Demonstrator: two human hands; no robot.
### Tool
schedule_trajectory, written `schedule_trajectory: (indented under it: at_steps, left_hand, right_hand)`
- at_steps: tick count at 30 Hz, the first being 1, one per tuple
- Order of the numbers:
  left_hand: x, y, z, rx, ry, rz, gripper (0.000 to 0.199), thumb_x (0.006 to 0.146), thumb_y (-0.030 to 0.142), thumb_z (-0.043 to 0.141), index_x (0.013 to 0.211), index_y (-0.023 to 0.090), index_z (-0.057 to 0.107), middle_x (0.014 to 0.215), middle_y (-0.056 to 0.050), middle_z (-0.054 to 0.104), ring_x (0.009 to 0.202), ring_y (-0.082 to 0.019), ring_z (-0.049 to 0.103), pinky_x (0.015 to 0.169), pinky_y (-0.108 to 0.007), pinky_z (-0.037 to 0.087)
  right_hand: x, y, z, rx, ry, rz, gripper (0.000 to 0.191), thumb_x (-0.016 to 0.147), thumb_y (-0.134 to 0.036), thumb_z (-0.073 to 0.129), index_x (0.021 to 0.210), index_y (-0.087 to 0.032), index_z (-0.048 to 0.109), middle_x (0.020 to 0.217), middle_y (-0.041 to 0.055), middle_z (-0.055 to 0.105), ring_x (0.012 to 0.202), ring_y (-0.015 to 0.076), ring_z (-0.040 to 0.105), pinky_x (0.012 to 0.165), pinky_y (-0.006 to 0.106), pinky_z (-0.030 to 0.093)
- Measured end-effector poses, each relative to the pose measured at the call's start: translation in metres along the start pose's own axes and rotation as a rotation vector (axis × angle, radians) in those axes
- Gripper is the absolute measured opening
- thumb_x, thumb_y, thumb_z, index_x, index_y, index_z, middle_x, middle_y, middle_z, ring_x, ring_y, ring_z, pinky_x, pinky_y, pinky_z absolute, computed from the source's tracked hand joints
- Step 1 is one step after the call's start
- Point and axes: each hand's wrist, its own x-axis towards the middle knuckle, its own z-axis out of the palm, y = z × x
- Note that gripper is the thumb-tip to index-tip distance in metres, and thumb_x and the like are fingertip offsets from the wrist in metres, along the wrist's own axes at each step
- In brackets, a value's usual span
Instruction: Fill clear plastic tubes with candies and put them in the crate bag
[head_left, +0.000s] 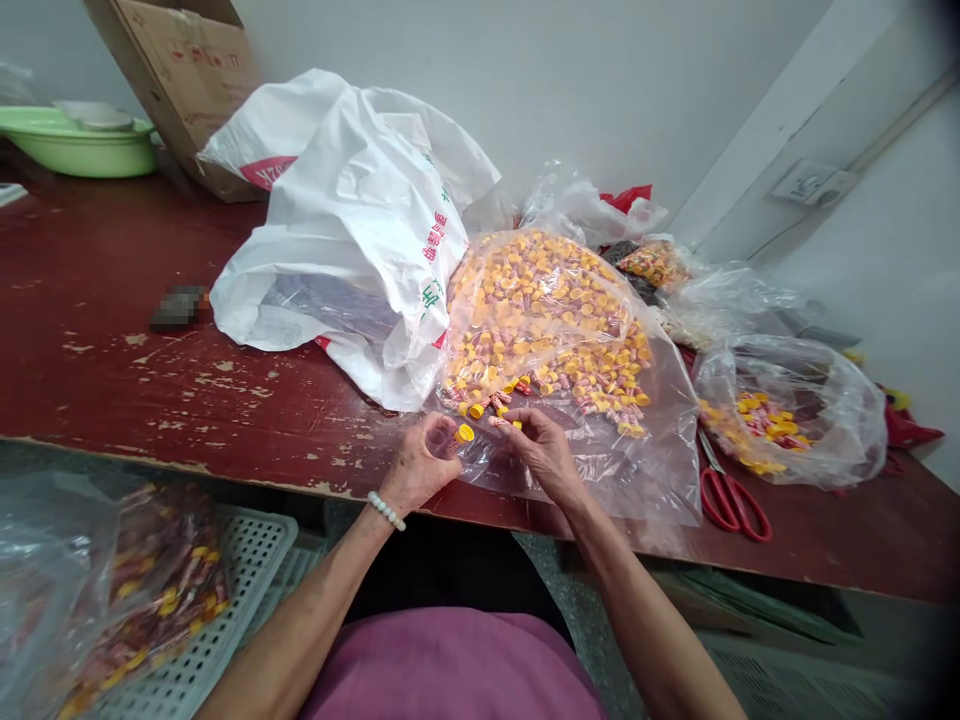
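1. Fingers [442,432] of the left hand [420,465] are curled shut around a yellow cap [465,433], pinched at the fingertips so its round face points toward the other hand.
2. Right hand [541,455] has its fingers bent nearly closed on a small piece [504,421] with a yellow end; what exactly it is cannot be told, since it is too small.
3. Both hands meet close together just above the table [112,330] edge, right in front of the body, where the fine work is easy to see.
4. They rest at the open mouth of a clear bag [555,330] heaped with yellow and red pieces, which lies spilled toward the person, so pieces are within reach.
5. Just beside it on the left slumps a white bag [352,230]; on the right sits a second clear bag [795,410] with fewer pieces.
6. Red scissors [731,500] lie between the two clear bags, near the table edge.
7. Below the table on the left, a bag of similar pieces [150,590] rests on a white basket [247,570].
8. Farther back stand a green basin [75,140] and a cardboard box [187,70].
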Motion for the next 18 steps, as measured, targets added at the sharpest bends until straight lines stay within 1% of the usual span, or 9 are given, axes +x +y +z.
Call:
schedule_trajectory:
  at_steps: [1,3,6,9,11,12,15,17,18]
  left_hand:
    - [-0.001,0.002,0.001,0.037,-0.022,0.024,0.027,0.057,0.007,0.056,0.083,0.015,0.055,0.075,0.000,0.060,0.067,-0.013,0.058,0.064,-0.024,0.048]
    - [-0.003,0.005,0.003,0.104,-0.069,0.076,0.026,0.059,0.007,0.055,0.084,0.015,0.055,0.073,0.000,0.059,0.065,-0.012,0.057,0.062,-0.024,0.046]
    - [-0.007,0.008,0.005,0.190,-0.148,0.156,0.025,0.064,0.008,0.053,0.087,0.015,0.057,0.074,-0.001,0.061,0.066,-0.013,0.057,0.063,-0.025,0.044]
    - [-0.010,0.009,0.006,0.226,-0.211,0.183,0.032,0.063,0.006,0.051,0.092,0.015,0.058,0.080,-0.003,0.063,0.071,-0.016,0.058,0.067,-0.027,0.044]
    - [-0.011,0.010,0.006,0.229,-0.226,0.169,0.034,0.061,0.005,0.051,0.093,0.015,0.058,0.079,-0.002,0.063,0.070,-0.016,0.058,0.066,-0.027,0.043]
    - [-0.011,0.010,0.006,0.226,-0.223,0.160,0.034,0.061,0.006,0.051,0.093,0.015,0.058,0.078,-0.002,0.063,0.069,-0.015,0.057,0.065,-0.026,0.043]
    - [-0.011,0.010,0.005,0.215,-0.215,0.134,0.031,0.061,0.007,0.052,0.090,0.015,0.058,0.073,0.001,0.059,0.064,-0.013,0.054,0.062,-0.025,0.041]
    - [-0.012,0.009,0.004,0.212,-0.214,0.114,0.027,0.061,0.007,0.052,0.086,0.015,0.057,0.068,0.002,0.056,0.061,-0.012,0.051,0.059,-0.023,0.039]
    - [-0.012,0.008,0.004,0.211,-0.209,0.105,0.025,0.060,0.008,0.053,0.084,0.015,0.057,0.067,0.003,0.055,0.061,-0.011,0.050,0.058,-0.023,0.038]
  right_hand:
    - [-0.003,-0.007,-0.001,0.075,-0.025,0.002,0.033,0.082,-0.049,0.059,0.096,-0.019,0.061,0.071,0.0000,0.060,0.062,0.0133,0.052,0.055,0.025,0.041]
    - [-0.009,-0.022,-0.002,0.113,-0.056,-0.075,0.030,0.081,-0.045,0.063,0.097,-0.020,0.063,0.076,0.0007,0.060,0.065,0.0130,0.053,0.057,0.025,0.043]
    - [-0.012,-0.041,-0.002,-0.019,-0.041,-0.279,0.019,0.083,-0.035,0.063,0.097,-0.022,0.066,0.086,0.0027,0.061,0.076,0.0138,0.057,0.068,0.027,0.046]
    - [-0.011,-0.051,-0.002,-0.140,-0.116,-0.414,0.020,0.085,-0.028,0.060,0.105,-0.025,0.066,0.096,0.0044,0.062,0.087,0.0151,0.058,0.077,0.029,0.047]
    - [-0.012,-0.054,-0.004,-0.151,-0.150,-0.427,0.029,0.087,-0.026,0.058,0.116,-0.026,0.060,0.101,0.0047,0.060,0.084,0.0139,0.058,0.076,0.029,0.048]
    - [-0.012,-0.054,-0.004,-0.144,-0.127,-0.413,0.031,0.087,-0.024,0.056,0.119,-0.025,0.057,0.101,0.0047,0.059,0.081,0.0133,0.057,0.074,0.028,0.049]
    - [-0.018,-0.051,-0.002,-0.145,-0.037,-0.402,0.027,0.087,-0.012,0.046,0.107,-0.022,0.059,0.099,0.0050,0.055,0.085,0.0143,0.055,0.075,0.029,0.047]
    - [-0.023,-0.046,0.003,-0.199,-0.064,-0.465,0.034,0.081,-0.003,0.040,0.100,-0.021,0.062,0.101,0.0061,0.053,0.097,0.0172,0.053,0.083,0.033,0.046]
    - [-0.025,-0.043,0.006,-0.231,-0.093,-0.499,0.039,0.077,0.000,0.039,0.101,-0.021,0.062,0.103,0.0065,0.052,0.100,0.0183,0.051,0.086,0.036,0.045]
